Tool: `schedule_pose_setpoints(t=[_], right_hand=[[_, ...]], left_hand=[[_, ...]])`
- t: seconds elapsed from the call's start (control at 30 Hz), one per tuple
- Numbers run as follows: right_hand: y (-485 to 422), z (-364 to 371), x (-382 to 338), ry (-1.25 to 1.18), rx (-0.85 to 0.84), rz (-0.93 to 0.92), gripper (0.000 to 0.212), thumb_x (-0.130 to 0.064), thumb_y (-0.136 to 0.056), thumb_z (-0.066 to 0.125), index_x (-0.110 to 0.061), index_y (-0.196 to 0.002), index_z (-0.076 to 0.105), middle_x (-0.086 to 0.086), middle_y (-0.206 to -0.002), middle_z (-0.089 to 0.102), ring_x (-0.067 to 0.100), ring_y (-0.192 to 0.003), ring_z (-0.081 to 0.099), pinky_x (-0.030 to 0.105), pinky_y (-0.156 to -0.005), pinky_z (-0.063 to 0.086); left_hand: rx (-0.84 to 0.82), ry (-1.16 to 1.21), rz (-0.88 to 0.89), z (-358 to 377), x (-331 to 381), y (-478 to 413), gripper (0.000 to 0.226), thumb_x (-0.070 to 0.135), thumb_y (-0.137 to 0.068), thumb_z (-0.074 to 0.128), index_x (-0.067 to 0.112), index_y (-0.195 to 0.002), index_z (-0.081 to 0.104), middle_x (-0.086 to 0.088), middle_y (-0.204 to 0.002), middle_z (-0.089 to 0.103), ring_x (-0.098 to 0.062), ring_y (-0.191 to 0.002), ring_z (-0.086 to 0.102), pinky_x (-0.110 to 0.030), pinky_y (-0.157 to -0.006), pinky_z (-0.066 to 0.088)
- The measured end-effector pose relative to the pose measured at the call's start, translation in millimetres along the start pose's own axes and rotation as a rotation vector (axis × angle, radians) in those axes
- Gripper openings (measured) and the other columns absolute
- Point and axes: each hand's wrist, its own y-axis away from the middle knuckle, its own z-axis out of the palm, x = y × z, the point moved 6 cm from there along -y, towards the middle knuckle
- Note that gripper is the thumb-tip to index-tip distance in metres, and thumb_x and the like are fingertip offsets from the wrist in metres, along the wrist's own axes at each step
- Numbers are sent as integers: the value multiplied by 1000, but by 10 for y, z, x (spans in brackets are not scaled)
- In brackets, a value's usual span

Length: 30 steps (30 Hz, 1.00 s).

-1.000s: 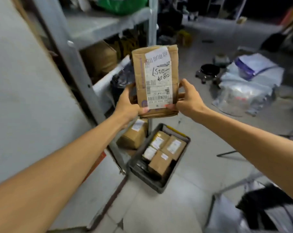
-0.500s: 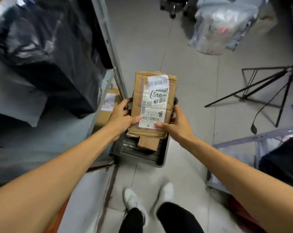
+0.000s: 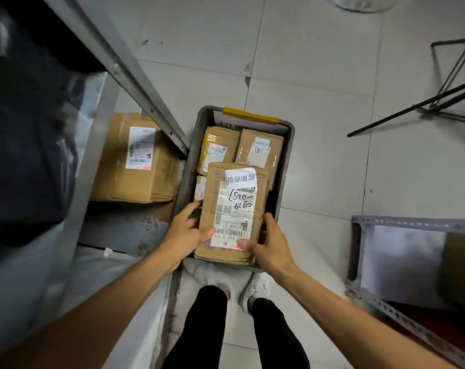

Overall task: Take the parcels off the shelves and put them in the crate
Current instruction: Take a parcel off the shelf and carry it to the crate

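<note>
A flat brown cardboard parcel (image 3: 232,209) with a white handwritten label lies over the near end of the grey crate (image 3: 286,166), which stands on the floor and has a yellow handle at its far rim. My left hand (image 3: 184,233) grips the parcel's left edge. My right hand (image 3: 268,242) grips its near right corner, thumb on the label. Two other brown parcels, one at the far left (image 3: 218,147) and one at the far right (image 3: 260,151), lie inside the crate beyond it. What is under the held parcel is hidden.
A larger labelled cardboard box (image 3: 135,158) sits on the bottom shelf left of the crate, behind a grey shelf post (image 3: 135,75). Black bags (image 3: 26,129) fill the shelf at left. A black stand's legs (image 3: 425,102) lie at right, a metal rack (image 3: 412,249) near right. My feet (image 3: 239,286) stand just before the crate.
Both hands have brought the parcel down from chest height to the crate's near end. My view has tipped from the shelves straight down onto the crate and my feet.
</note>
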Motion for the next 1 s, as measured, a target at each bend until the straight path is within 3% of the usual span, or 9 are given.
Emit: schedule_pose_setpoints(t=[0.2,0.3,0.4,0.5,0.6,0.67,0.77,0.93,1.0], right_hand=[[-475,13,-117,0,10,45,59,-3,-81,72,-17,-130,42,-2,-121,65,17,-106,63,28,-79,58],[-809,17,-291,-23,16,35,62,-2,-82,70,-21,-134,40,-1,-120,64,16,-102,63,26,-73,59],[-1280,4,-452,-34,-12,27,59,-1,-84,67,-21,-132,41,-2,-118,62,15,-98,64,20,-60,56],[-1796,-16,-463,-41,-42,59,48,2,-85,64,-17,-125,44,-1,-114,62,12,-91,63,14,-52,52],[-2277,-20,-424,-35,-83,76,55,2,-84,67,-15,-130,41,5,-118,64,17,-92,66,32,-65,59],[-2600,-43,-370,-30,-92,85,57,0,-84,69,-15,-132,41,8,-117,64,20,-93,65,41,-74,59],[-3023,10,-365,45,-110,47,60,-1,-86,66,-18,-136,39,3,-119,64,18,-97,63,39,-84,56],[-3638,310,-315,129,-231,70,55,9,-84,61,-11,-131,42,11,-124,62,27,-116,58,43,-98,49],[-3801,386,-243,68,-229,121,57,16,-81,60,-10,-130,44,16,-122,62,31,-116,57,47,-98,48]], left_hand=[[-25,14,-20,-40,251,-482,69,-7,-84,66,21,-143,42,14,-91,70,3,-77,68,-11,-57,51],[0,31,-29,-95,445,-759,73,-4,-87,64,23,-148,34,-1,-122,66,-9,-97,64,-16,-70,52],[25,2,-17,-150,616,-1169,70,-1,-88,65,22,-147,36,-1,-120,66,-3,-90,64,-19,-73,53],[21,-21,-53,-106,723,-1651,69,4,-89,65,18,-149,34,-9,-132,60,-16,-110,62,-32,-93,52],[56,-68,-64,-83,802,-2126,71,8,-89,66,19,-151,31,-11,-137,55,-23,-119,57,-39,-100,49],[39,-83,-65,-36,831,-2421,71,8,-89,66,19,-150,32,-9,-137,56,-21,-117,58,-30,-90,54],[62,-68,-53,-61,836,-2772,60,5,-90,64,20,-144,43,-7,-128,63,-16,-102,64,-17,-70,53],[152,-114,-63,-253,721,-3231,55,2,-90,63,19,-141,48,-9,-123,65,-24,-109,63,-32,-85,55],[202,-187,-38,-286,723,-3328,55,2,-89,63,19,-139,49,-3,-120,64,-22,-108,62,-25,-80,57]])
